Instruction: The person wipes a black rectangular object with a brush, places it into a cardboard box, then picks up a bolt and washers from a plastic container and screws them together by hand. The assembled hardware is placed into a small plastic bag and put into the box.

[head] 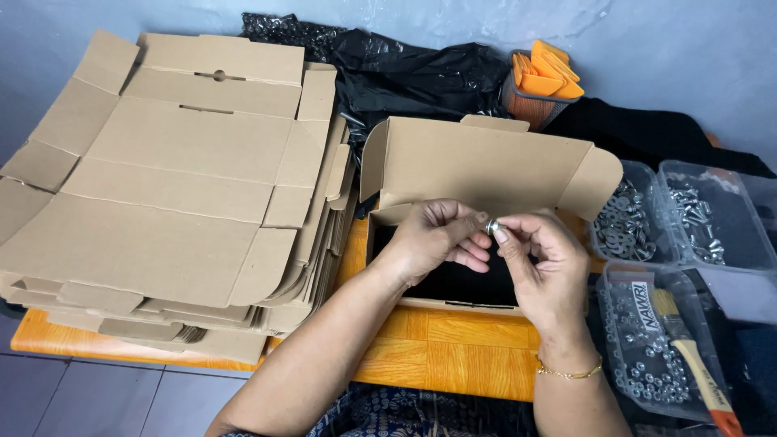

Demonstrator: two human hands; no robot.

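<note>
My left hand (437, 239) and my right hand (544, 267) meet above an open cardboard box (486, 166) with a dark inside. Between the fingertips of both hands sits a small shiny metal fastener (491, 227), pinched from both sides. The box's lid stands upright behind my hands, its side flaps spread outward. I wear a thin gold bracelet (569, 372) on the right wrist.
A tall stack of flat cardboard box blanks (162, 194) fills the left. Clear plastic tubs of washers (623, 222), bolts (700, 218) and nuts (647, 348) stand at right, a brush (688, 356) lying on one. Behind are black plastic bags (413, 73) and orange pieces in a basket (544, 77). The table (437, 356) is orange wood.
</note>
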